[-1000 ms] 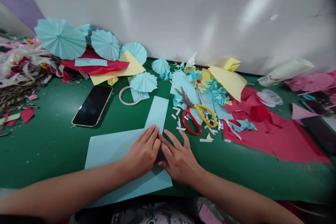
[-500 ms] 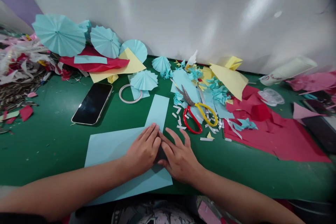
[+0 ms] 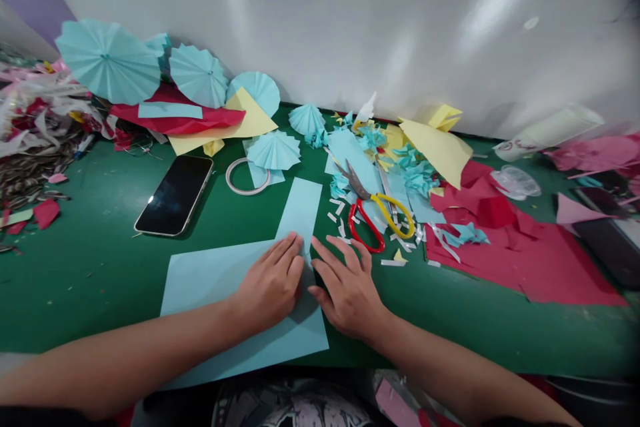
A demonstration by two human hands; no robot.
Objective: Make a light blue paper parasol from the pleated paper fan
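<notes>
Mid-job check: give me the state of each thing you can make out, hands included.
Left hand: fingers together, laid on the blue paper
Right hand: fingers spread, beside the strip; contact unclear
Large blue sheet: flat, partly covered
Blue strip: flat, lower end hidden
Scissors: lying down, blades slightly parted
Nearer phone: face up, screen dark
Tape roll: lying flat
Largest pleated disc: fanned open

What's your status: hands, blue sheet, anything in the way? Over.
Left hand palm-down over blue sheet and blue strip; right hand spread at sheet's right edge. Strip juts past sheet's far edge. Scissors close, just beyond right hand.
</notes>
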